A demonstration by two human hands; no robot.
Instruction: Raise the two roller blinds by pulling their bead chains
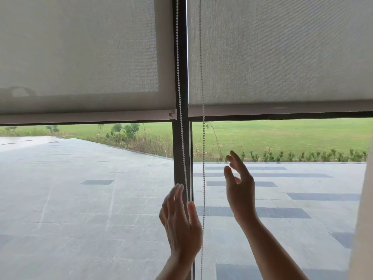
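Hands (181, 227) (240, 190) open by bead chains (182, 138), blinds (80, 57) approx. half up.

Grey woven blinds (282, 49), white bead chains (203, 138) against a dark grey mullion (180, 150), pale grey paving (80, 199) beyond it, patterned with darker grey slabs (323, 196), green lawn (282, 136) past that, darker green shrubs (125, 131) along its edge

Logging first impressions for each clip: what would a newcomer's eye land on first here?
Two grey roller blinds, the left blind and the right blind, fill the upper half, part-raised over paving and lawn. At lower centre, the left hand is open around the left bead chain by the dark window post. The right hand is open, right of the other chain, not touching it.
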